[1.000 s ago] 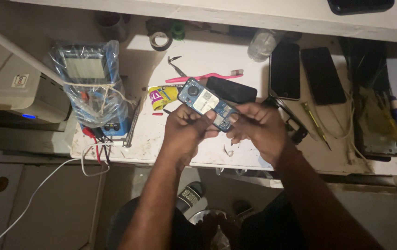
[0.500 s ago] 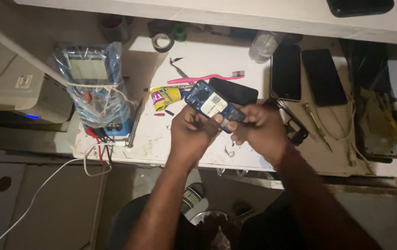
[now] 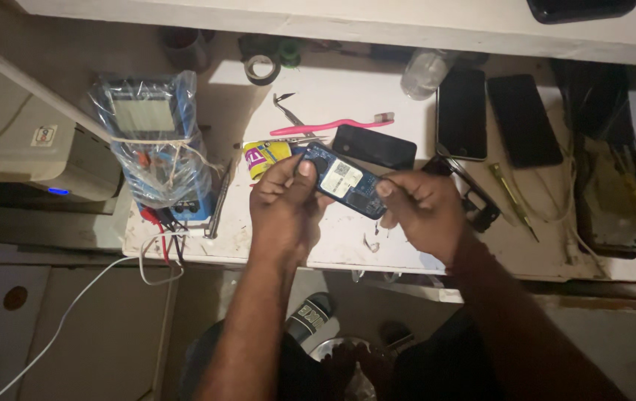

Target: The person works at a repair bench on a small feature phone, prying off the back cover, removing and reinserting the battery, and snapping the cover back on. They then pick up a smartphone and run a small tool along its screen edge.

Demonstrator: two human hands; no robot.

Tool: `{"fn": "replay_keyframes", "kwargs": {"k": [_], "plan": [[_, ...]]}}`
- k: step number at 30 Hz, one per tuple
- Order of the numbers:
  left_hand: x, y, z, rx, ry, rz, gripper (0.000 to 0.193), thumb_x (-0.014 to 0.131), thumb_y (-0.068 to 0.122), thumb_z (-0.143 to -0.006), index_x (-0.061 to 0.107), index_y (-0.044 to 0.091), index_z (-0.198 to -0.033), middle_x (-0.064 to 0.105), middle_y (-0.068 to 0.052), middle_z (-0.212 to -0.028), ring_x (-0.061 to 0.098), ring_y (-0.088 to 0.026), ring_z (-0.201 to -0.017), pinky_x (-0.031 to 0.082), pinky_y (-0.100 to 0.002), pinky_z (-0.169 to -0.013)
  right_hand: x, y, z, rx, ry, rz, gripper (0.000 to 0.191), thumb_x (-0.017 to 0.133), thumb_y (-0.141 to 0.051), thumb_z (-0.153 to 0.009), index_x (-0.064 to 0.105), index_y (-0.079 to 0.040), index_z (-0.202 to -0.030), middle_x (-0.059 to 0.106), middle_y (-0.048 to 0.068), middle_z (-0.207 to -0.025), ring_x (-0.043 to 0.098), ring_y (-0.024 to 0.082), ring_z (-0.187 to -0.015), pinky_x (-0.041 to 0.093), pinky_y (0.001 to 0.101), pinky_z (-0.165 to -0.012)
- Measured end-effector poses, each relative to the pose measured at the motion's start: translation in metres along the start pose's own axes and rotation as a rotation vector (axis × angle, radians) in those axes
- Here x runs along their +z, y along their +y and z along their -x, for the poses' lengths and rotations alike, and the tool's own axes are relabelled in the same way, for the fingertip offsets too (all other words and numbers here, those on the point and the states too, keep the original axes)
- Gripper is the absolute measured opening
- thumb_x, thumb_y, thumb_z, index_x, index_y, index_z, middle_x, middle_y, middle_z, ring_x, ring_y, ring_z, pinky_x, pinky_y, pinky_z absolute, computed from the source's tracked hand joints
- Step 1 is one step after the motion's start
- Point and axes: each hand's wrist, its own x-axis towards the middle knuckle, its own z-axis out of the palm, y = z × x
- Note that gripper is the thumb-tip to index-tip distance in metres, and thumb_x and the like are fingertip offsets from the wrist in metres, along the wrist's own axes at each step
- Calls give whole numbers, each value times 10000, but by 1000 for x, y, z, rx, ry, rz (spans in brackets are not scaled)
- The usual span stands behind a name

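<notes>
Phone board (image 3: 347,180) hangs tilted over the bench's (image 3: 407,245) near edge, bare surface beneath it. Your left hand (image 3: 284,204) and right hand (image 3: 422,212) pinch its opposite ends, thumbs on top.

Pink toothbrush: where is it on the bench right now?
In the head view the pink toothbrush lies on the white worktop, just beyond the hands, between the tweezers and the dark phone.
</notes>
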Motion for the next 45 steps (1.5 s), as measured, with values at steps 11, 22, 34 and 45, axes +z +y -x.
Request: {"fn": "replay_keyframes", "kwargs": {"k": [11,22,34,45], "plan": [[16,12,9,-73,-37,-73,271,710,115,-843,682,89,-1111,737,-26,-912,724,-101,-805,646,-308,-698,1,-10,1,53,47,39,216,663,-222,-987,772,-35,-994,732,93,-684,660,104,-536,521,259,-500],[8,13,7,37,-24,-20,188,756,57,-904,685,16,-1073,730,-108,-962,709,-186,-846,628,-349,-781,5,-8,-1,-8,-40,-108,226,666,-120,-949,673,4,-1137,771,87,-888,721,88,-716,561,247,-589],[11,2,5,-71,-134,-394,125,695,-13,-928,685,-17,-1053,765,-111,-952,759,-200,-855,633,-339,-782,15,-2,-2,33,38,-399,137,672,-80,-949,674,20,-1044,760,99,-882,710,114,-682,556,259,-547],[22,0,11,-20,-131,-275,531,659,-62,-922,476,4,-1417,696,-130,-1114,701,-187,-931,602,-311,-712,13,2,-4,128,57,-243,427,554,-347,-1061,726,4,-889,725,97,-666,620,88,-528,503,237,-505]]}}
